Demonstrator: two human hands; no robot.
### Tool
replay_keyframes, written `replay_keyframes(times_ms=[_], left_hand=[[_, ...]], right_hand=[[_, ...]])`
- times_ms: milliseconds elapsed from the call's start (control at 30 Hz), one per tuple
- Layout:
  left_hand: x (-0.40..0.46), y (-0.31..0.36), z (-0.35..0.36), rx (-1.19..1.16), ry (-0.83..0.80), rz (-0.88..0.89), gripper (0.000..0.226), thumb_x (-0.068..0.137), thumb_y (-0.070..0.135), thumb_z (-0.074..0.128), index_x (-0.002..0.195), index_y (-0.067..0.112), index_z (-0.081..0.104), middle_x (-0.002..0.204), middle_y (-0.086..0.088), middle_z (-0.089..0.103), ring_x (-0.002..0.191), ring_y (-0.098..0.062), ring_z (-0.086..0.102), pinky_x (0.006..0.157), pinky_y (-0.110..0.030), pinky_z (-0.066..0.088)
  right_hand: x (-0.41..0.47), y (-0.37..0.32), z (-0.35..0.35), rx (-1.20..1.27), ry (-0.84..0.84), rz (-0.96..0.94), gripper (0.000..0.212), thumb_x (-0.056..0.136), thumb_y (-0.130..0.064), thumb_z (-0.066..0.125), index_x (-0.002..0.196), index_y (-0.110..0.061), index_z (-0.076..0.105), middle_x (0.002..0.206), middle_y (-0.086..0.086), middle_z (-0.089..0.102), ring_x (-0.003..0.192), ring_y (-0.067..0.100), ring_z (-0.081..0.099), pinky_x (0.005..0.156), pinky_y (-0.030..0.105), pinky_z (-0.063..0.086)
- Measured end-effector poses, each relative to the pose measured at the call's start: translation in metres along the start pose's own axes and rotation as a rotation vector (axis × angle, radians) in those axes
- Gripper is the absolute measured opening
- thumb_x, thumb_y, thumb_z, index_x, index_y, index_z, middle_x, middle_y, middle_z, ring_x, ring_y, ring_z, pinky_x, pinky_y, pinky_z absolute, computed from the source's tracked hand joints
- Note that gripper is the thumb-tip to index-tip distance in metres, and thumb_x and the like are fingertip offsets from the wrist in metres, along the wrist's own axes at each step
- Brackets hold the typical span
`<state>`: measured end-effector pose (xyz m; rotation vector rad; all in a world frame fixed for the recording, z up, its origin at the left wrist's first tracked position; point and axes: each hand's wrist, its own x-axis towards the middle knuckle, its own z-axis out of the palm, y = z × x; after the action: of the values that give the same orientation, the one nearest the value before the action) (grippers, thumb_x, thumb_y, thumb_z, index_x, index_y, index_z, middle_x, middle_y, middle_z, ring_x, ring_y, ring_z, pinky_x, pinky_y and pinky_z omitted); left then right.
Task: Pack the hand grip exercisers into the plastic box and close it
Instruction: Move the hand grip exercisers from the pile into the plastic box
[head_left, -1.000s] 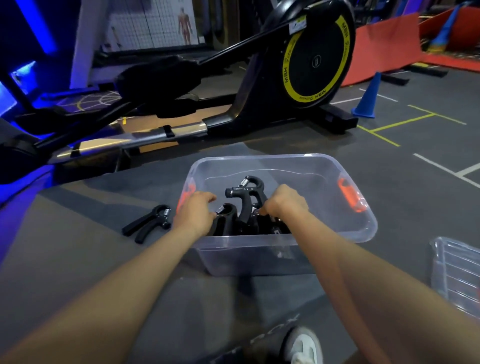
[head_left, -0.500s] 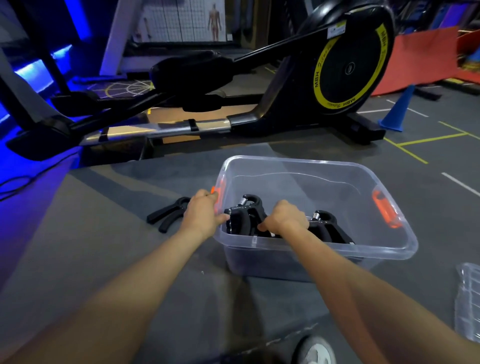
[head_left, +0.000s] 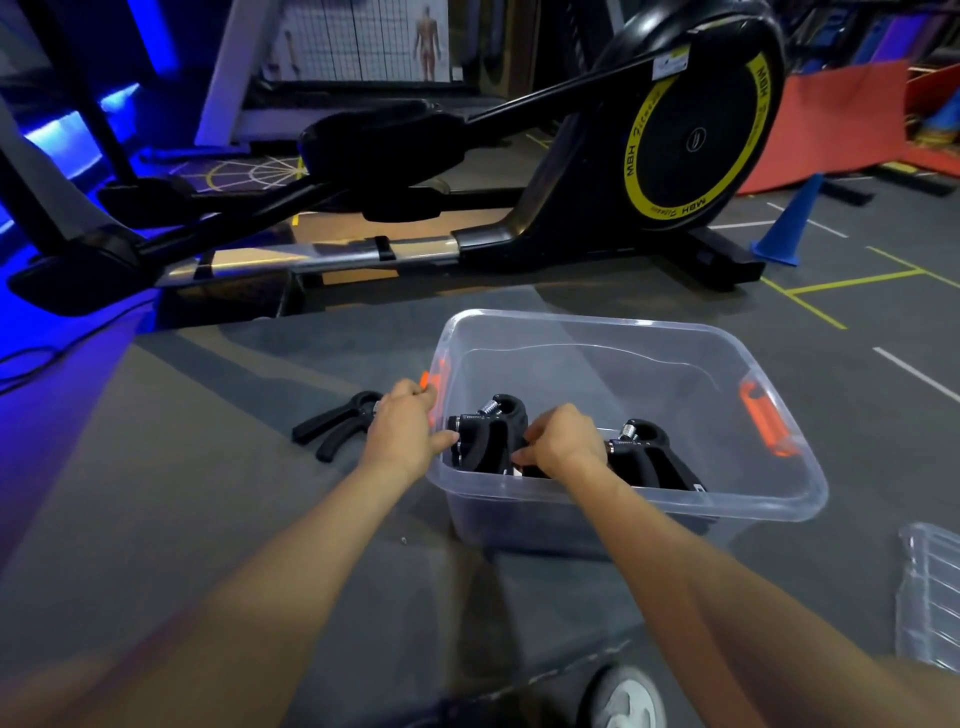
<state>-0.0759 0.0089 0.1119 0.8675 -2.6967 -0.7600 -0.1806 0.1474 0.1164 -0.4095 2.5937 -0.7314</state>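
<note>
Behind the grey mat (head_left: 218, 519): elliptical trainer (head_left: 519, 171), black, with a yellow-ringed flywheel; blue cone (head_left: 784, 223) to its right.

On the mat, centre: plastic box (head_left: 649, 358), clear, open-topped, with an orange latch at each end. Its lid (head_left: 930, 592), clear and ribbed, lies on the mat at the right edge, apart from the box.

Inside the box, near wall: grippers, black, with steel springs. One cluster (head_left: 488, 431) stands between the two hands; one more (head_left: 649, 457) lies right of it.

Outside the box, just left: single gripper (head_left: 337, 423), flat on the mat.

Left hand (head_left: 408, 431): beside the box's left wall, fingers curled; what they hold cannot be told.

Right hand (head_left: 563, 439): inside the box, fingers curled down on the cluster.
</note>
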Motion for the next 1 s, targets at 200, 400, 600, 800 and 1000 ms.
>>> replay_keyframes(times_ms=[200, 400, 600, 800, 1000], left_hand=[[0.001, 0.0, -0.002, -0.031, -0.024, 0.002, 0.064, 0.08, 0.025, 0.07, 0.136, 0.007, 0.044, 0.126, -0.01, 0.045, 0.12, -0.027, 0.045, 0.106, -0.035, 0.036], [0.004, -0.007, -0.016, -0.09, -0.059, 0.013, 0.047, 0.088, 0.032, 0.06, 0.13, 0.014, 0.051, 0.119, -0.012, 0.05, 0.114, -0.029, 0.05, 0.101, -0.036, 0.04], [0.016, -0.043, -0.048, -0.169, 0.052, -0.128, 0.039, 0.087, 0.021, 0.061, 0.123, 0.009, 0.055, 0.125, -0.012, 0.053, 0.11, -0.028, 0.058, 0.101, -0.034, 0.043], [0.029, -0.101, -0.069, -0.145, 0.081, -0.226, 0.039, 0.085, 0.02, 0.063, 0.122, 0.012, 0.055, 0.126, -0.01, 0.054, 0.111, -0.028, 0.057, 0.101, -0.033, 0.043], [0.047, -0.165, -0.052, -0.12, 0.034, -0.317, 0.042, 0.085, 0.018, 0.063, 0.125, 0.01, 0.053, 0.127, -0.012, 0.052, 0.112, -0.029, 0.056, 0.1, -0.033, 0.043]], right_hand=[[0.004, -0.001, 0.001, 0.072, -0.013, -0.045, 0.034, 0.071, -0.016, 0.08, 0.104, -0.017, 0.07, 0.105, 0.007, 0.072, 0.098, 0.024, 0.067, 0.088, 0.033, 0.053], [0.006, -0.013, -0.005, 0.235, 0.076, -0.099, 0.031, 0.079, -0.012, 0.074, 0.109, -0.009, 0.067, 0.099, 0.006, 0.07, 0.093, 0.022, 0.065, 0.089, 0.032, 0.052], [0.01, -0.077, 0.004, 0.373, 0.038, -0.203, 0.033, 0.082, -0.009, 0.07, 0.113, -0.001, 0.063, 0.092, 0.004, 0.059, 0.086, 0.017, 0.055, 0.075, 0.026, 0.044], [0.019, -0.153, 0.061, 0.454, -0.057, -0.264, 0.036, 0.083, -0.012, 0.069, 0.116, -0.001, 0.061, 0.108, 0.012, 0.064, 0.09, 0.017, 0.054, 0.086, 0.031, 0.046], [0.04, -0.177, 0.144, 0.422, -0.132, -0.17, 0.04, 0.081, -0.017, 0.072, 0.116, -0.002, 0.06, 0.115, 0.015, 0.064, 0.102, 0.025, 0.061, 0.084, 0.032, 0.047]])
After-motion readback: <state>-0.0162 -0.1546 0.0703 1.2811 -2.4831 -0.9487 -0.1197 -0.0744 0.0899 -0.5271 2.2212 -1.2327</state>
